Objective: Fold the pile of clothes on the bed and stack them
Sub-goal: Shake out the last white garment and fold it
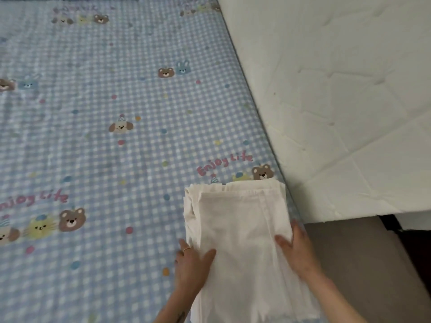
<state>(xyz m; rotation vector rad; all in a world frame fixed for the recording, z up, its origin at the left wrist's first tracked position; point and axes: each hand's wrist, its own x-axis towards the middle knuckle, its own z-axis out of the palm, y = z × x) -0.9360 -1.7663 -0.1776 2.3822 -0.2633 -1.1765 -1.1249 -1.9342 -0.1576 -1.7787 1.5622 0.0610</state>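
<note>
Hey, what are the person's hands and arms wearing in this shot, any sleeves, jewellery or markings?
Both forearms are bare, with no sleeves in view. The left hand wears a thin gold-coloured ring on one finger, and a small dark marking shows on that forearm. The right hand wears nothing visible.

Both forearms reach in from the bottom edge of the view. The left hand (191, 264) lies palm down, fingers loosely spread, a thin ring on one finger, thumb angled toward the right. The right hand (297, 249) is also flat and palm down, fingers pointing forward, thumb stretched toward the left hand.
</note>
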